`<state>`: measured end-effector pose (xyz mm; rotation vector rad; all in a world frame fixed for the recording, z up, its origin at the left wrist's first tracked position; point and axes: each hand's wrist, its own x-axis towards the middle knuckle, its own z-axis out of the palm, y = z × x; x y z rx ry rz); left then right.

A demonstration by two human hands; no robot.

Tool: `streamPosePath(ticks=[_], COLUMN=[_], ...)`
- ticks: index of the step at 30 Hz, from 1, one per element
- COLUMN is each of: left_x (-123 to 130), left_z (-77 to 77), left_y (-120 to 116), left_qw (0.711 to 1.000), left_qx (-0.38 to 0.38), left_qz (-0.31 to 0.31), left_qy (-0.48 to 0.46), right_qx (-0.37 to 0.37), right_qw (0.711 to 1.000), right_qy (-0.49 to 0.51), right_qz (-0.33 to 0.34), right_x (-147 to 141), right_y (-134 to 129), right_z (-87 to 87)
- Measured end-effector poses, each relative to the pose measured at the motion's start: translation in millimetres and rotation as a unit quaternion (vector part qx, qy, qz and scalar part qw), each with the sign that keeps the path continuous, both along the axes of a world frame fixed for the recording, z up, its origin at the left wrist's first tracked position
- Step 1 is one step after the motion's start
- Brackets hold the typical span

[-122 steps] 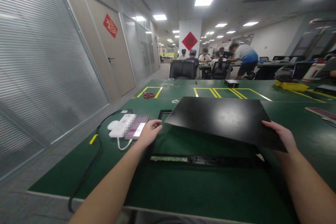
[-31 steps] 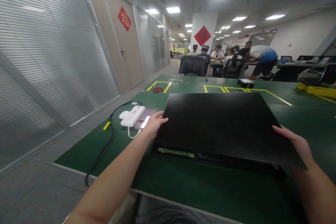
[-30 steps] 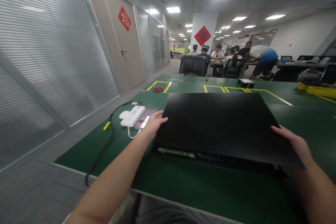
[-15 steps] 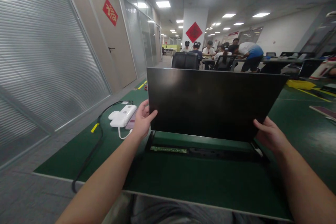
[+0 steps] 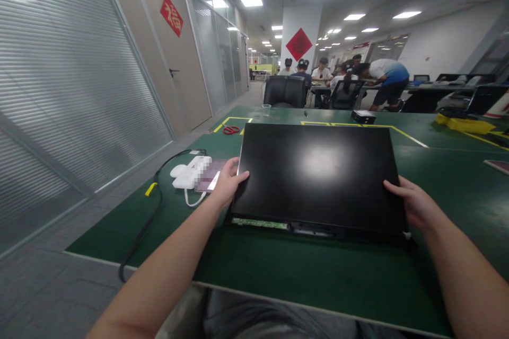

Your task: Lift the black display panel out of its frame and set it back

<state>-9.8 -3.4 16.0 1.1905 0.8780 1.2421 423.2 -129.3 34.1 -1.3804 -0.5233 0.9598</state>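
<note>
A flat black display panel (image 5: 318,180) leans back over the green table, its far edge raised or tilted away. My left hand (image 5: 229,183) grips its left edge, thumb on the front face and fingers behind. On the right edge my right hand (image 5: 413,204) holds on the same way, its fingers partly hidden. Along the panel's near edge shows a green circuit board strip (image 5: 260,223) beside a dark frame bar (image 5: 314,230). The rest of the frame under the panel is hidden.
Left of the panel lie a white adapter-like device (image 5: 191,172) with a cord, a phone-like slab (image 5: 217,169) and a black cable (image 5: 159,206). Beyond are red-handled scissors (image 5: 231,130), a clear cup (image 5: 266,110) and a small black box (image 5: 363,116). Several people work farther back.
The panel has tipped from nearly upright to a lower, backward slant, its top edge dropping. Both hands keep their hold. Scissors, cup and box behind it have come into view.
</note>
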Motion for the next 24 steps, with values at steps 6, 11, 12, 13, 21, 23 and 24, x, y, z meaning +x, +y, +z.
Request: streamPosePath(ticks=[6, 11, 12, 13, 21, 23, 24], left_x=[0, -1, -1, -1, 0, 1, 1], left_z=[-4.7, -5.8, -6.4, -7.0, -7.2, -6.3, -6.1], left_y=[2, 5, 5, 6, 5, 4, 3], left_qw=[0.999, 1.0, 1.0, 1.0, 0.999, 0.999, 0.999], left_qx=[-0.034, -0.016, -0.012, -0.01, -0.024, -0.026, -0.024], left_qz=[-0.002, 0.014, 0.016, 0.018, 0.019, 0.016, 0.013], left_qy=[0.027, 0.021, 0.021, 0.02, 0.02, 0.021, 0.022], right_qx=[-0.04, -0.023, -0.017, -0.013, -0.025, -0.031, -0.031], right_qw=[0.999, 1.0, 1.0, 1.0, 1.0, 0.999, 0.999], right_qy=[-0.006, -0.002, -0.004, -0.006, -0.012, -0.012, -0.012], right_qz=[-0.001, -0.005, -0.005, -0.005, -0.006, -0.005, -0.005], right_x=[-4, -7, -6, -6, -4, -5, -5], right_y=[4, 7, 7, 8, 8, 7, 6], right_z=[-5.2, -8.9, -9.7, -10.5, -10.6, -9.2, -8.7])
